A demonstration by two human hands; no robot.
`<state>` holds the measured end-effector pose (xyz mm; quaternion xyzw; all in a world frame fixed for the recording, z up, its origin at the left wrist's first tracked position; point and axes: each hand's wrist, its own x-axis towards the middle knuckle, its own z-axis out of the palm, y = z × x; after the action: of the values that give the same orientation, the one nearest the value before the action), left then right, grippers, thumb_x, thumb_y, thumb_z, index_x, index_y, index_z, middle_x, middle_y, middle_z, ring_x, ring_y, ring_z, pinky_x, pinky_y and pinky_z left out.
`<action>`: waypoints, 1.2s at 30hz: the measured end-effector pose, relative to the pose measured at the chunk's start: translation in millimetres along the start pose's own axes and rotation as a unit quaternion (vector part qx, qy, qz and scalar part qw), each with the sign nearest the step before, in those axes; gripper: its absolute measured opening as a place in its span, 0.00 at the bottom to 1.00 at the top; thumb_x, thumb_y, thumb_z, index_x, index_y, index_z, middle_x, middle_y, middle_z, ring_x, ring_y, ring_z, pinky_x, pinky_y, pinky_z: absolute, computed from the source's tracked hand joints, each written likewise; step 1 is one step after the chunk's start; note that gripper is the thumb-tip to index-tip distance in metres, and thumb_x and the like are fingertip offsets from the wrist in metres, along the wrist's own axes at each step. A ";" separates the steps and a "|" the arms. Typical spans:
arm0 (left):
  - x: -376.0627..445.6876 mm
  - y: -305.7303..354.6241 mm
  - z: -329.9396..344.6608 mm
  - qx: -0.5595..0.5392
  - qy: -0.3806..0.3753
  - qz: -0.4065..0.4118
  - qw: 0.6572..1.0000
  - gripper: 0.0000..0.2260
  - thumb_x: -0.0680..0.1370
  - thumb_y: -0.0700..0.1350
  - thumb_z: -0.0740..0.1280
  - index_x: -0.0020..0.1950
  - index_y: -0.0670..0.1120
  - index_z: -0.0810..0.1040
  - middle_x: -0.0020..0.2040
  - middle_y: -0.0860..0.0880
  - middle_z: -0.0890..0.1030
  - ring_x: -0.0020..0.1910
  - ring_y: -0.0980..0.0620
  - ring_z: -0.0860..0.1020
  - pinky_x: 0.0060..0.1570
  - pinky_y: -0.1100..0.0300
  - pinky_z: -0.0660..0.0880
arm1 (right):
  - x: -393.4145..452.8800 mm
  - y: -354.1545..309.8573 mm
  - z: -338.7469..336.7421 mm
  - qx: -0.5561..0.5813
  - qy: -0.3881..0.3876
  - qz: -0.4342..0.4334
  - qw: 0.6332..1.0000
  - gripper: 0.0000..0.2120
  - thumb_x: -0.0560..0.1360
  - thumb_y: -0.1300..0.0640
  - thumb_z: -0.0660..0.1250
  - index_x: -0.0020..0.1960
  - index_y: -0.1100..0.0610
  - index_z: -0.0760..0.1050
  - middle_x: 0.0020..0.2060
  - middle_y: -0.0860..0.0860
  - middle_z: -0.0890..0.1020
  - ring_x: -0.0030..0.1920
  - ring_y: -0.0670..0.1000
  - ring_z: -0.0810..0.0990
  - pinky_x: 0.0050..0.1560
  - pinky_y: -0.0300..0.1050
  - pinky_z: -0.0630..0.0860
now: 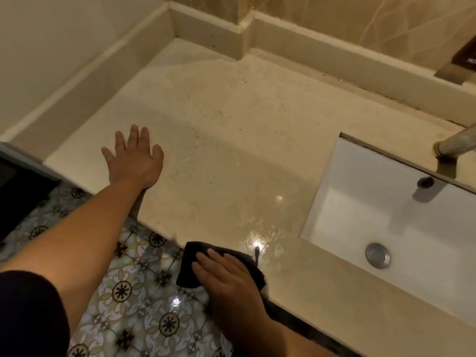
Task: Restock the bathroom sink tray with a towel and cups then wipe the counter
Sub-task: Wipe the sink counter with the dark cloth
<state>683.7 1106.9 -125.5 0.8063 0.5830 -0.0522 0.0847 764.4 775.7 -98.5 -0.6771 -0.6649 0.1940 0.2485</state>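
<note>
A beige stone counter (231,130) fills the middle of the view, wet and shiny near its front edge. My left hand (134,161) lies flat on it at the left, fingers spread, holding nothing. My right hand (229,279) presses flat on a black cloth (192,264) at the counter's front edge; part of the cloth hangs over the edge. No tray, towel or cups are in view.
A white rectangular sink (386,215) with a metal drain (377,255) is set into the counter at the right, under a metal faucet spout (453,144). A raised backsplash ledge (334,52) runs along the wall. Patterned floor tiles (134,292) lie below.
</note>
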 end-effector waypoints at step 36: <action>-3.4 1.8 0.5 -0.011 0.017 -0.009 1.000 0.31 0.79 0.62 0.40 0.80 0.52 0.47 0.81 0.52 0.45 0.79 0.45 0.42 0.73 0.37 0.43 | 207.6 268.9 -173.4 -0.187 0.065 0.052 0.979 0.20 0.75 0.64 0.67 0.66 0.65 0.73 0.66 0.64 0.74 0.65 0.66 0.73 0.64 0.62 0.70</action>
<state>684.4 1103.1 -125.2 0.8007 0.5924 -0.0331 0.0830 1091.9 971.1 -105.4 -0.7565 -0.6358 0.0349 0.1494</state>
